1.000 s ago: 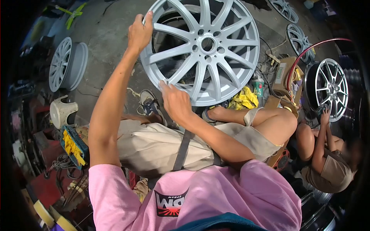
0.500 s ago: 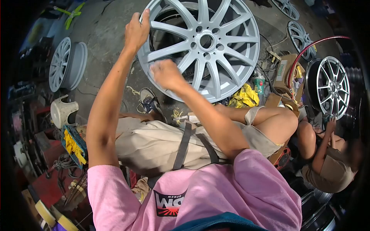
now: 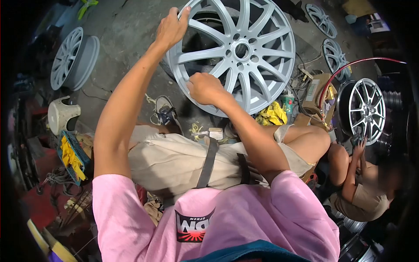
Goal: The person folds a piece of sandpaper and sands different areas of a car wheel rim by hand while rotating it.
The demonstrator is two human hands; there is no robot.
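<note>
A large silver-grey multi-spoke wheel rim (image 3: 235, 74) stands face toward me at the top of the view, tilted. My left hand (image 3: 172, 28) grips its outer lip at the upper left, fingers curled over the edge. My right hand (image 3: 204, 88) is closed against the lower left of the rim, near the outer ends of the spokes. Whatever it may hold is hidden beneath the fingers. The rim's hub has a round centre bore with several bolt holes around it. Part of a dark ring shows through the spokes behind.
Another grey wheel (image 3: 74, 59) stands at left, above a white stool (image 3: 63, 115) and a basket (image 3: 85, 157) with yellow cloth. A yellow cloth (image 3: 273, 114), green bottle (image 3: 287, 102) and cardboard box (image 3: 316, 91) lie right of the rim. A co-worker (image 3: 362, 196) handles another wheel (image 3: 368, 111).
My right hand, blurred before, has moved slightly right along the rim's lower left and looks sharper. My left hand keeps its grip on the lip. The whole view has shifted a little.
</note>
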